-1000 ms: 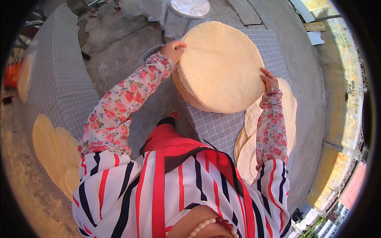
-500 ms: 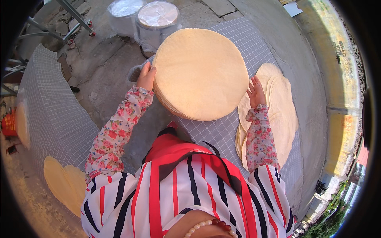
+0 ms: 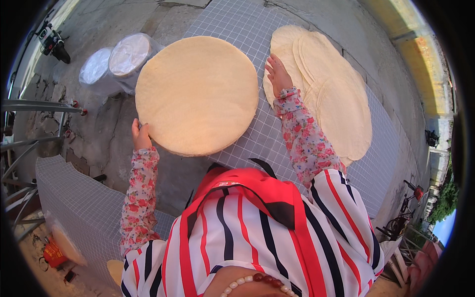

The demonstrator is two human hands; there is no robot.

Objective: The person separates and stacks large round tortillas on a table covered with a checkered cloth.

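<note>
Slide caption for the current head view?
Left hand at the rim of a round stack of pale sheets; right hand open near loose overlapping sheets on a grid-patterned cover.

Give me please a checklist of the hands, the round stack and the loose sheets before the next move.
1. Left hand at the round stack: ok, it touches the lower-left edge in the picture.
2. Right hand at the stack: not ok, it is open and apart from the right edge.
3. Top of the stack even: ok, it looks flat, with a neat round outline.
4. Stack fully supported from below: cannot tell, its underside is hidden.
5. Loose sheets lined up: not ok, they overlap in a spread on the checked cloth.
</note>
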